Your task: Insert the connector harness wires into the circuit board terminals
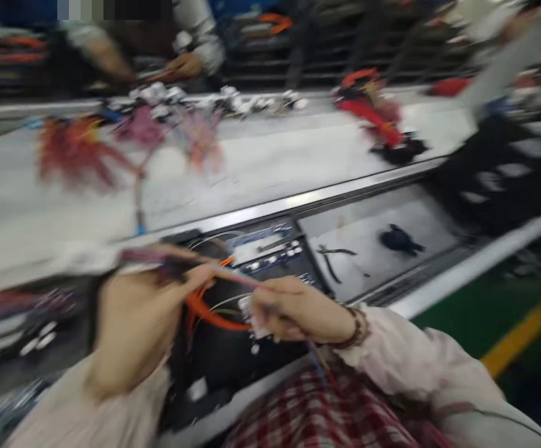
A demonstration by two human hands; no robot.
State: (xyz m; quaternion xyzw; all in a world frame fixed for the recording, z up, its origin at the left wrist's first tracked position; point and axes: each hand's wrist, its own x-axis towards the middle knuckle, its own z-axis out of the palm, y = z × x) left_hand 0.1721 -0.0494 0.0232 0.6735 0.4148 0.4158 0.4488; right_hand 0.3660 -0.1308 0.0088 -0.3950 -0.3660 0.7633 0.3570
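Between my two hands runs a thin bundle of coloured wires (237, 277), pulled nearly straight. My left hand (139, 317) is closed around its left part, where the strands look purple and red. My right hand (298, 308) grips the other end, and loose strands hang below it towards a checked red cloth. A small white piece shows at the right fingers, too blurred to name. Beneath the hands sits a black tray (223, 367) holding an orange loop (205, 308), pale wires and rows of small white and blue parts (265, 249).
Pliers (335, 258) and a dark cloth-like lump (401, 239) lie in the grey tray on the right. Across the white table (261, 162) are red wire bundles (78, 152), white connectors and a red-black bundle (373, 112). A co-worker's hands (183, 65) are at the far side.
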